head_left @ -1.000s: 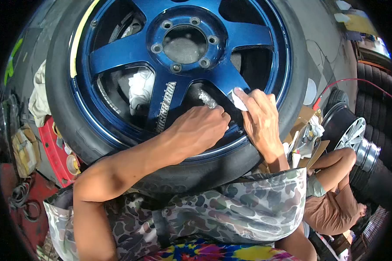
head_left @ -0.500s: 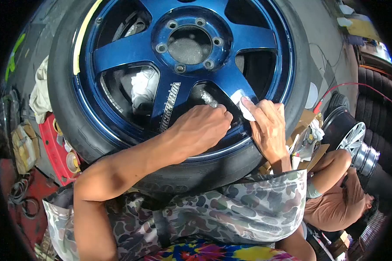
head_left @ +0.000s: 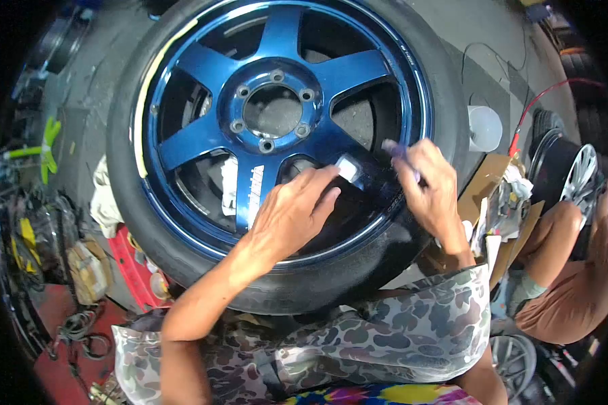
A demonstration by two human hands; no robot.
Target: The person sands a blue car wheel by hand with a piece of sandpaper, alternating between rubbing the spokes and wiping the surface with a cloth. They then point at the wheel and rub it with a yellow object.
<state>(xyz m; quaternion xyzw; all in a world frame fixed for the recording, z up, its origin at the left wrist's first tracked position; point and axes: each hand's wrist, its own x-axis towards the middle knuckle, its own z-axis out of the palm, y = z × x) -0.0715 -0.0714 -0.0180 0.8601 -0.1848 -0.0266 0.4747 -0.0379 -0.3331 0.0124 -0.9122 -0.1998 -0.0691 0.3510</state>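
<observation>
A blue six-spoke wheel with a black tire lies in front of my lap. My left hand rests over the lower spokes, its fingertips touching a small white patch on the lower right spoke; its fingers are partly spread. Above the wheel's lower right rim, my right hand is closed around a slim purplish object, blurred by motion. White cloth shows through a gap between spokes. Yellow tape runs along the left rim.
At the right, a cardboard box holds assorted items beside a white container. Another person sits near a silver wheel. A red tray, a cardboard piece and cables lie at the left.
My right hand has lifted off the spoke and now holds the purplish object. My left hand has opened from a closed shape near the white patch. The view has shifted.
</observation>
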